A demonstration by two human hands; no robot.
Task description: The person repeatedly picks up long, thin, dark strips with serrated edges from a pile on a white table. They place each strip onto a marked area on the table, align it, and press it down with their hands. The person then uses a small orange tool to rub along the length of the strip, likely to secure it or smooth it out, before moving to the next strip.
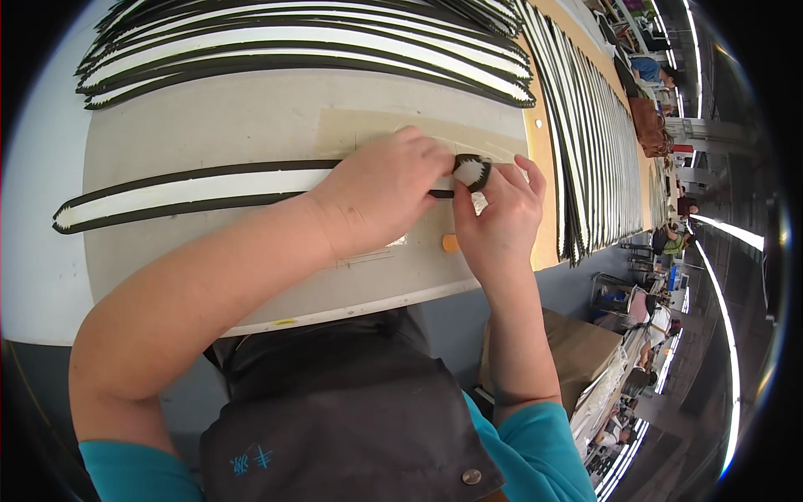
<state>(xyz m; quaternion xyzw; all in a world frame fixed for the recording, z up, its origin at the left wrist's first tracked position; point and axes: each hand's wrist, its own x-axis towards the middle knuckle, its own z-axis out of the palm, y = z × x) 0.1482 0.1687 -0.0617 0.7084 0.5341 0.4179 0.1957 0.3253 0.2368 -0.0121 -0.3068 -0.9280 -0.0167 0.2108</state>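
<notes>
A long white strip with black edges [209,184] lies across the work table, its rounded, notched left end reaching past the grey board. My left hand [389,184] is over the strip's right part, fingers bent and closed on it; some fingertips are blurred. My right hand [506,213] pinches the strip's right end, which is lifted and shows a pale tip with a jagged black rim. The two hands are close together, with the fingers of the left just beside that raised end. A small orange piece [451,243] sits on the table beside my right thumb.
Several similar black-edged strips [301,50] are stacked along the far side. Another long row of them [585,134] lies to the right on a tan surface. A yellowish translucent sheet [335,130] is under the hands. Other people sit farther off at right.
</notes>
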